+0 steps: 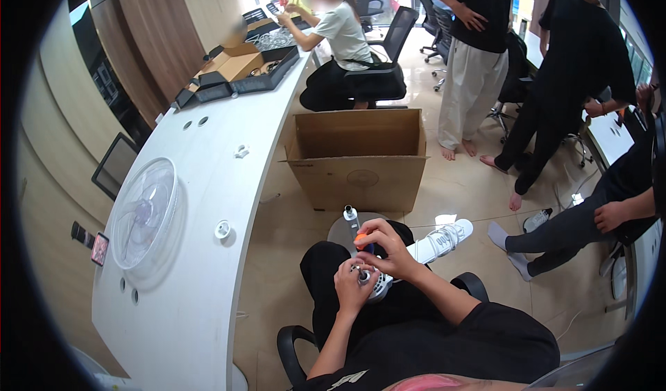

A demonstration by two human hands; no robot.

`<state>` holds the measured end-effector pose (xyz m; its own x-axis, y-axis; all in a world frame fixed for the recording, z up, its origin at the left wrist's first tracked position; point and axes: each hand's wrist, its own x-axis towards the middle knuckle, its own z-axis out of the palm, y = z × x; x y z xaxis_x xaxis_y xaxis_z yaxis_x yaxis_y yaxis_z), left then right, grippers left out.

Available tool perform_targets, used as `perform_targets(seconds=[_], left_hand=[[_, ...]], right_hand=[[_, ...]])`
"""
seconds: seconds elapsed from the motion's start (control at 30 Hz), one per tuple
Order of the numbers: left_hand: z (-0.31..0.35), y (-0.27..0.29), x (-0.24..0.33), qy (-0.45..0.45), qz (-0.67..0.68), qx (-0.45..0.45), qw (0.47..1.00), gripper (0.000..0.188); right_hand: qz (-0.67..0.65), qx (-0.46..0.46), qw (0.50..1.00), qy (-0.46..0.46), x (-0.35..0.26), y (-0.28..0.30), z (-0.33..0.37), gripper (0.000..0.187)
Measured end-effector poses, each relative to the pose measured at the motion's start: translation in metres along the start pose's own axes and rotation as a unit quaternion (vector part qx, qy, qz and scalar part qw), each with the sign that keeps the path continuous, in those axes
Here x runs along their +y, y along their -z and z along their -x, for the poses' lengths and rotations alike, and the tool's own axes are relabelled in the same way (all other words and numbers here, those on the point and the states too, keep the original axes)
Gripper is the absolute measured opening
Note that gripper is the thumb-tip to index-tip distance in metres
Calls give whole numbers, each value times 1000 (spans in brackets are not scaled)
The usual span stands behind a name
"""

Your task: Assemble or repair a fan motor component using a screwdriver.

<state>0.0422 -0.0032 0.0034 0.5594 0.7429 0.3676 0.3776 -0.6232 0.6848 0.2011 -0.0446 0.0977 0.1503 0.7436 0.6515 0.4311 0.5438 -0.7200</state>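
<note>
My right hand point(390, 251) is closed with its fingertips round the orange and dark handle of what looks like a screwdriver point(360, 241). Just below it, my left hand point(352, 288) is closed on a white vented housing point(380, 291) above my lap, beside a thin dark shaft. Where the shaft's tip ends is too small to tell. A light grey tube point(352, 219) with a dark open end rises beyond my hands, over a round pale disc point(337, 234). To the right of my right hand extends a long white piece point(444, 242) with white cord round it.
A white table point(201, 252) on my left bears a clear fan grille with blades point(144, 212), a small white round part point(223, 229), a phone point(100, 249) and open boxes point(243, 61). A large cardboard box point(357, 183) stands ahead. Several people are nearby.
</note>
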Motion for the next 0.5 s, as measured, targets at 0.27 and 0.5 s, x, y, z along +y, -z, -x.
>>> perform_targets(seconds=[0.27, 0.5], left_hand=[[0, -4, -8, 0, 16, 9, 1000, 19], [4, 2, -5, 9, 3, 11, 1000, 19]], right_hand=[[-31, -25, 999, -11, -6, 5, -3, 32], [28, 1, 999, 18, 14, -8, 10, 42]])
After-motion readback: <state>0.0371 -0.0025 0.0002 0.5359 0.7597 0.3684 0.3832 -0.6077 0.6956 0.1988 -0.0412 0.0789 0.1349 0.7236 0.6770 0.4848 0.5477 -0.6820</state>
